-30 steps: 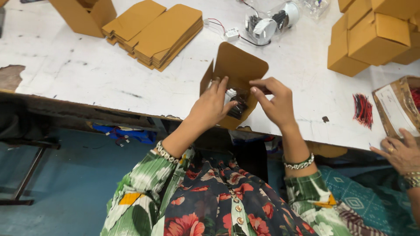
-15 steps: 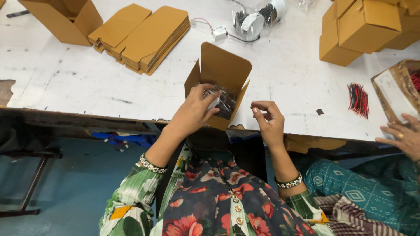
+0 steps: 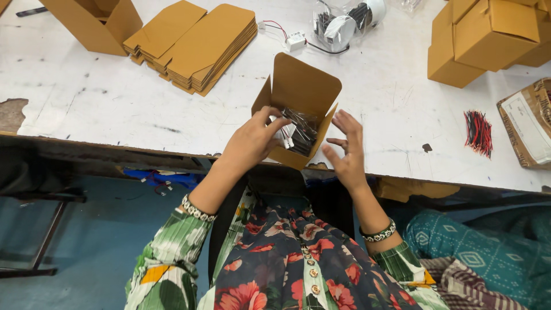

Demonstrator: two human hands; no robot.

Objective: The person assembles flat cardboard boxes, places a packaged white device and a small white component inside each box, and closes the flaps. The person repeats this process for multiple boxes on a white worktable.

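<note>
At the near edge of the tabletop (image 3: 103, 109), a small open cardboard box (image 3: 301, 92) stands tilted toward the person, lid flap upright, with a clear bag of dark wired parts (image 3: 298, 131) lying half inside its mouth. Left hand (image 3: 252, 140): grip closed on the bag and its white connector, fingers pressing it into the box. Right hand (image 3: 344, 152): grip open, fingers spread just beside the box's right wall, holding nothing. Risk, as a judgement: the box sits at the very edge and overhangs it, steadied by one hand only; a firm push on the bag could tip it off toward the lap, or crease the side flap so the lid will not shut; loose wires may catch under the rim. Beyond, well apart: a stack of flat folded cartons (image 3: 195, 43) at the upper left, beside an assembled open carton (image 3: 92, 23); bagged round white devices (image 3: 344, 23) with a small white connector on red and black leads (image 3: 295, 40) behind the box; closed boxes (image 3: 488, 37) piled at the upper right; a bundle of red and black wires (image 3: 477, 132); a taped parcel (image 3: 531, 129) at the right border. Nothing stands between the hands and the box.
</note>
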